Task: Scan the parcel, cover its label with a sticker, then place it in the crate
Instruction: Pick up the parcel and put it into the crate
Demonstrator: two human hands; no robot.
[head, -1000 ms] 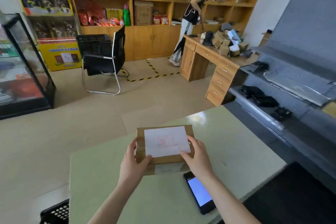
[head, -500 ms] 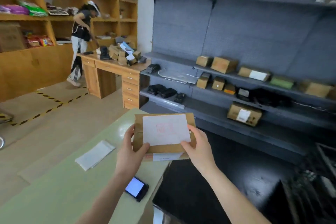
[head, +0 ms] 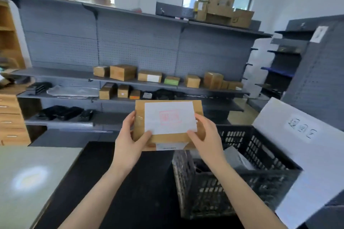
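Head view: parcel (head: 168, 123) gripped between both hands (head: 167, 140)

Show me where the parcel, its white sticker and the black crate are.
parcel (head: 168, 138): head view, bare brown cardboard below the sticker.
white sticker (head: 170, 118): head view, its middle.
black crate (head: 260, 147): head view, far slotted wall.

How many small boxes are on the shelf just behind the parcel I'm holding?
3: a brown box at left, a white-labelled box beside it, then a small orange box. The parcel may hide more.

Red stamp on parcel's sticker (head: 170, 117): blurred, unreadable.
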